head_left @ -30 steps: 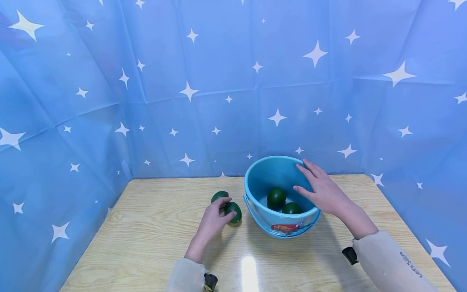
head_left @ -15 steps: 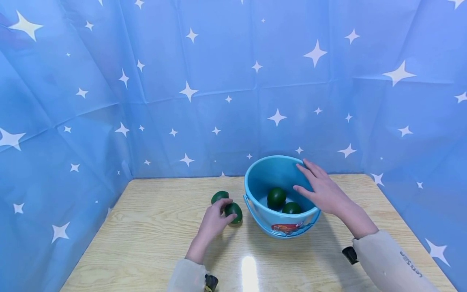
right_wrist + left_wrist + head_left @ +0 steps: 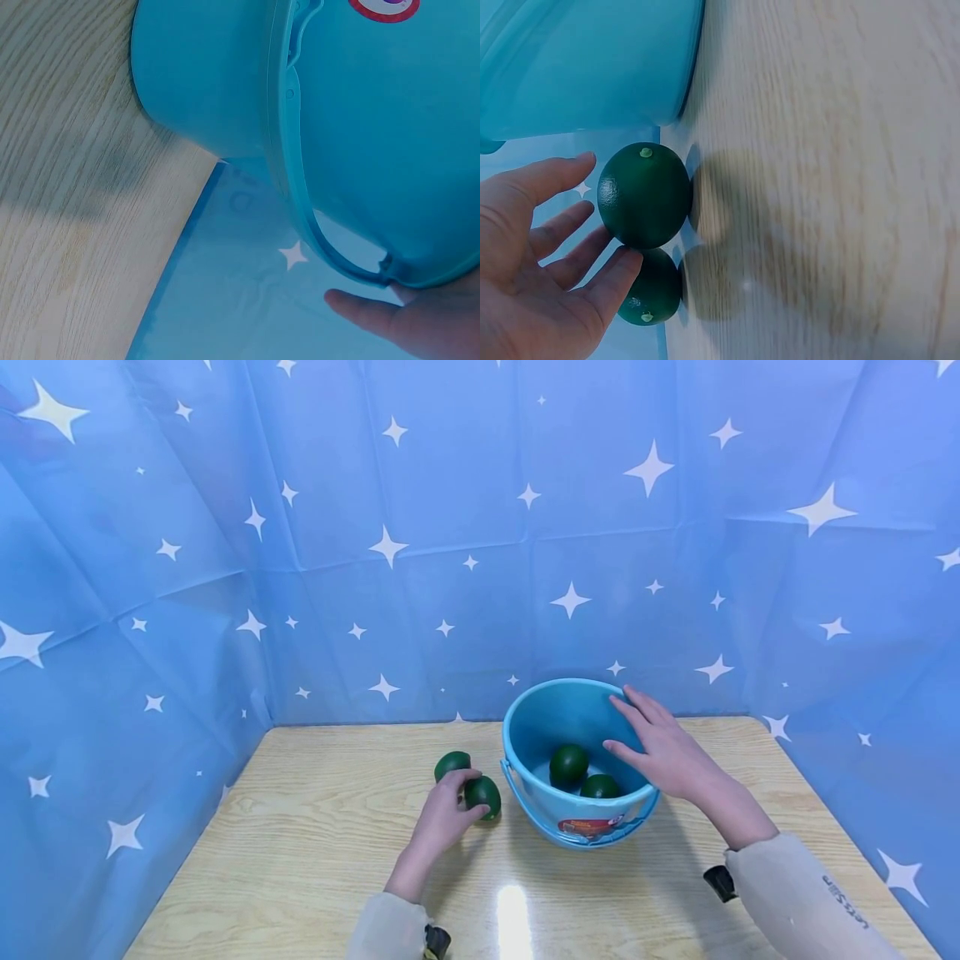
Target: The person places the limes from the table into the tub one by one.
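Note:
Two dark green oval fruits stand side by side on the table left of the bucket. My left hand (image 3: 442, 814) is at the nearer fruit (image 3: 482, 797), its thumb and fingers spread and slightly bent beside it. In the left wrist view this fruit (image 3: 645, 195) shows a pale stem nub, and the other fruit (image 3: 652, 289) lies behind the fingers. A light blue bucket (image 3: 536, 802) holds two more green fruits (image 3: 568, 766). My right hand (image 3: 663, 752) rests at the bucket's right rim with fingers stretched out over the opening; its exact contact is partly hidden.
The bucket's handle (image 3: 525, 806) hangs down along its front, near a red label (image 3: 588, 828). A wood-grain table (image 3: 300, 860) carries everything. Blue cloth (image 3: 450, 527) with white stars hangs behind and at both sides.
My left hand and the nearer fruit have shifted slightly to the right, closer to the bucket. The right hand and the bucket stay in place.

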### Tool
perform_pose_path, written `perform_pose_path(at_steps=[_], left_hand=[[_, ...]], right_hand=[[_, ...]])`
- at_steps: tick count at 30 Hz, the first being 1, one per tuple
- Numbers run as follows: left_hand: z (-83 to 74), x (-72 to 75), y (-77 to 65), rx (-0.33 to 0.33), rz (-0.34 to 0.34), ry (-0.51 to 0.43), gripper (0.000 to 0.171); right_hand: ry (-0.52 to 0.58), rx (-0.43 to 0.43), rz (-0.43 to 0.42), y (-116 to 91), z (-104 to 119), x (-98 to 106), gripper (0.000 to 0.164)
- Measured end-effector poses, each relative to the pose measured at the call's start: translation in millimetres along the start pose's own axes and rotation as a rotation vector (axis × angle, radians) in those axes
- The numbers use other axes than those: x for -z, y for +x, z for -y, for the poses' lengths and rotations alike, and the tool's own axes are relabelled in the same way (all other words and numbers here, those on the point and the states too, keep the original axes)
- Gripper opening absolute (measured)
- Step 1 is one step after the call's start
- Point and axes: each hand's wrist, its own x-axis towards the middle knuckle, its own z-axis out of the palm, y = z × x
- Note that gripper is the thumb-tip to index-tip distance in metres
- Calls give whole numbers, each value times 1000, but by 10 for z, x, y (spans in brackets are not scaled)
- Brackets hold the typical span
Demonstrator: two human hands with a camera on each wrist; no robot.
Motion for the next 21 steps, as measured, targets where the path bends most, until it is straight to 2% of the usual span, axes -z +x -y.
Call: perform_pose_path(at_steps=[21], left_hand=[[30,-59,9,5,17,40,59]], right_hand=[[-2,7,-4,0,7,13,76]])
